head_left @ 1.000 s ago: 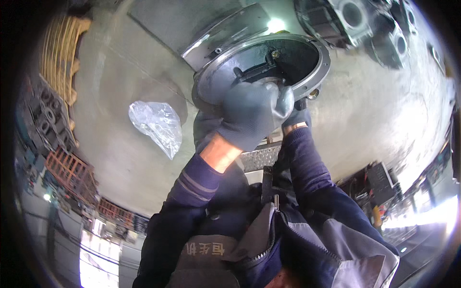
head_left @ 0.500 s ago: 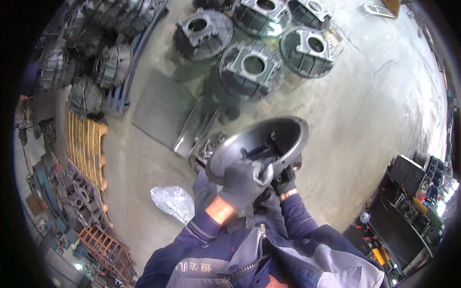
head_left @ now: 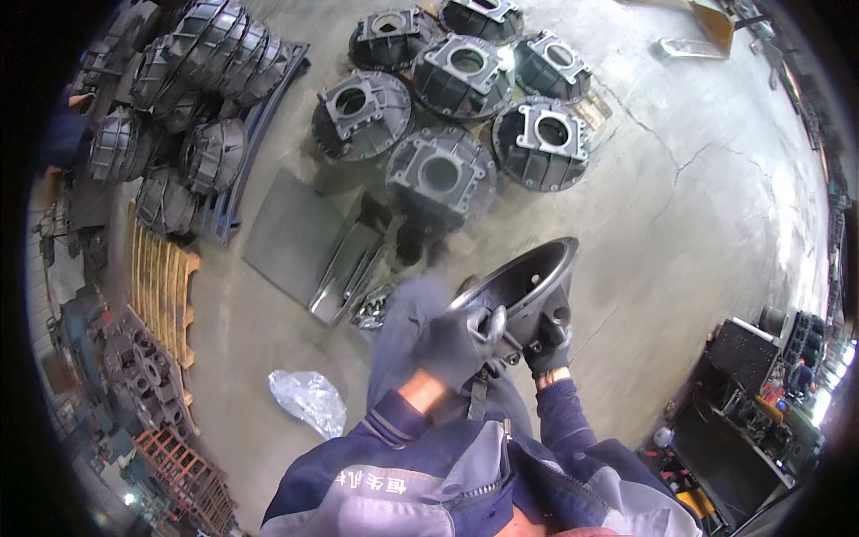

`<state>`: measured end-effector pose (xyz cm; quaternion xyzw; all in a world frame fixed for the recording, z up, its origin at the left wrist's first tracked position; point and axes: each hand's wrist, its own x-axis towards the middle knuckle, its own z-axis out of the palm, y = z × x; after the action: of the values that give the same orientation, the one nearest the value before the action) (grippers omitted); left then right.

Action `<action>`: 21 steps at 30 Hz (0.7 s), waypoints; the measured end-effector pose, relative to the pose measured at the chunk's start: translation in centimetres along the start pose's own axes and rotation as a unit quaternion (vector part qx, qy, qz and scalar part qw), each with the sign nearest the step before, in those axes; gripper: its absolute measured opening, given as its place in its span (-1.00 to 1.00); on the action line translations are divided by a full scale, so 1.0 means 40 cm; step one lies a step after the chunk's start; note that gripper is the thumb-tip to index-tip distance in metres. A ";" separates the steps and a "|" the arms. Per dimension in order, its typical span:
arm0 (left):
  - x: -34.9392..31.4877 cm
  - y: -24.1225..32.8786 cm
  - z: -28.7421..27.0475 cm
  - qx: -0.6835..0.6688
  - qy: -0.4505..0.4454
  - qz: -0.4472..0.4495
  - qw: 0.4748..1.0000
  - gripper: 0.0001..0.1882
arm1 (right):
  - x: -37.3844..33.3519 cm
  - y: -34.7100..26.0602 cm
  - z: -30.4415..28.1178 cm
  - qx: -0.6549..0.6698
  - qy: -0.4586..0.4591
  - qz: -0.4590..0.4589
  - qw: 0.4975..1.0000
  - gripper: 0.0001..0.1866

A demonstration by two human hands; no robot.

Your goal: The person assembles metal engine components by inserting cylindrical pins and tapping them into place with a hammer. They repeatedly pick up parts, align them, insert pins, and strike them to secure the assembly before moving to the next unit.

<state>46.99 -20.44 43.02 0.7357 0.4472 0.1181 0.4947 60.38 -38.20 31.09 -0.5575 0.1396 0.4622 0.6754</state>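
A dark metal bell housing [head_left: 550,282] is held tilted in front of my legs, its wide round rim facing up and to the left. My left hand [head_left: 455,345], in a dark grey glove, is closed on the near left part of its rim. On the right, my gloved right hand [head_left: 549,347] grips the underside beside a round boss; some of its fingers are hidden behind the casting. Beyond, several similar bell housings [head_left: 443,174] rest on the floor with their square flanges up.
Left of my leg lie a dark flat sheet [head_left: 291,242], a metal channel piece [head_left: 344,273] and a clear plastic bag [head_left: 309,403]. Housings are stacked on a blue pallet [head_left: 255,134] at the far left, near a wooden pallet [head_left: 161,286]. A dark workbench [head_left: 734,456] stands at the right.
The housing has turned, its opening now facing more to the left and showing more outer wall on the right. My right hand has moved slightly right. The view has shifted, bringing in more far housings.
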 end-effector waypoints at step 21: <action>0.256 0.403 0.192 0.039 -0.079 0.207 0.974 -0.63 | 0.124 -0.369 -0.080 0.234 0.106 -0.029 0.966 -0.64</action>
<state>66.30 -19.06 50.01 0.8380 0.2491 0.1424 0.4641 75.60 -37.97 35.72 -0.4331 0.2989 0.3352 0.7815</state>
